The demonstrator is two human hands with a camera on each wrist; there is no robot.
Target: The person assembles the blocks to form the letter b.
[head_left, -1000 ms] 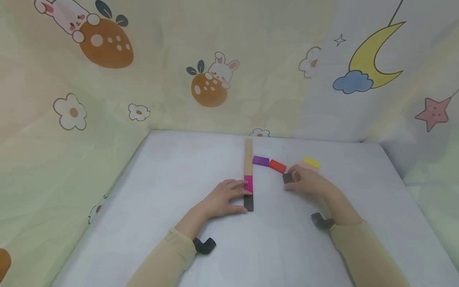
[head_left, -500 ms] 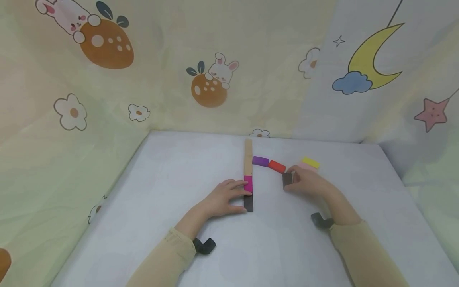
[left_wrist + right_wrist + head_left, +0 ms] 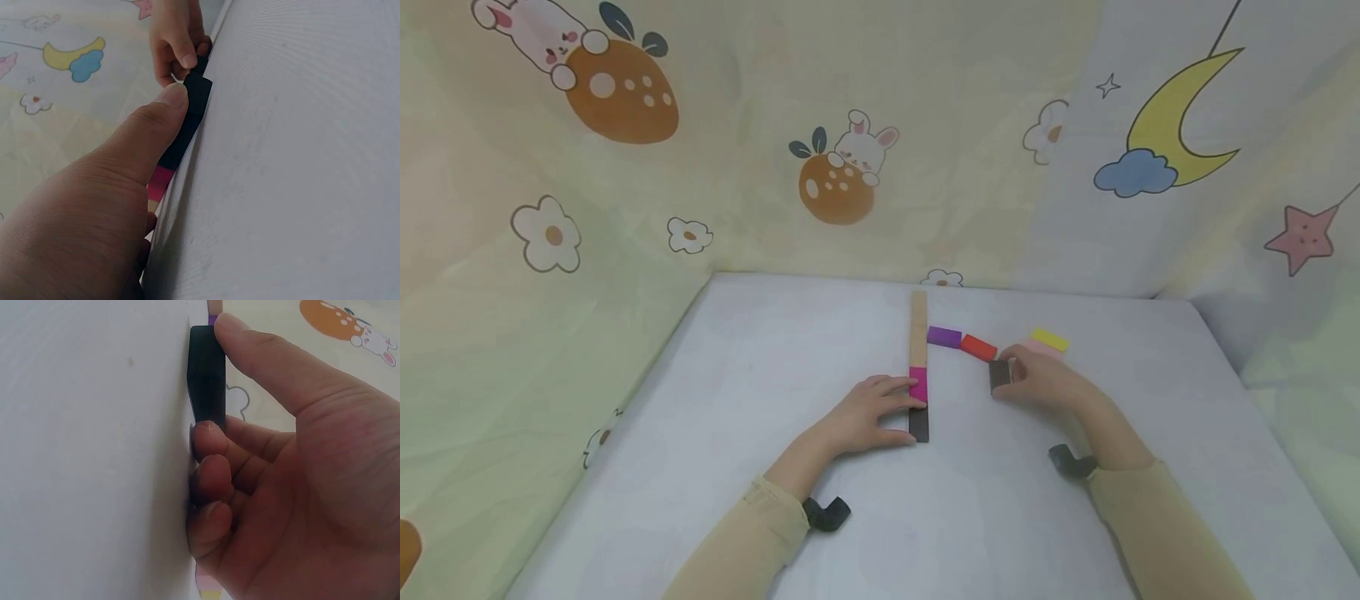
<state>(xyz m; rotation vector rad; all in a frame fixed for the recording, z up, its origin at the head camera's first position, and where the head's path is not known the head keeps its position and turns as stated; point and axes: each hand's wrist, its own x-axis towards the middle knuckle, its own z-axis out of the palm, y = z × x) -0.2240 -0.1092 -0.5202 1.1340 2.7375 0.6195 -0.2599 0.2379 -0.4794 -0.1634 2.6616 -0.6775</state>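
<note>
In the head view, my right hand (image 3: 1045,379) pinches a black block (image 3: 999,374) between thumb and fingers, its far end right at a red block (image 3: 979,347). The right wrist view shows the thumb on one side of this black block (image 3: 208,372), with the other fingers curled low by the table. My left hand (image 3: 880,412) reaches to a straight row, its extended fingers resting across a magenta block (image 3: 918,382) and the thumb against a second black block (image 3: 919,425). Wooden blocks (image 3: 919,329) continue that row away from me. A purple block (image 3: 944,337) links row and red block.
A yellow block (image 3: 1049,339) and a pink block (image 3: 1047,348) lie beyond my right hand, the pink one partly covered by it. The white table (image 3: 760,350) ends at a patterned cloth (image 3: 752,167) behind and at the sides.
The black block in my right hand has been turned and set down a little, showing a longer face beside the red block's end. My left hand stays in place.
</note>
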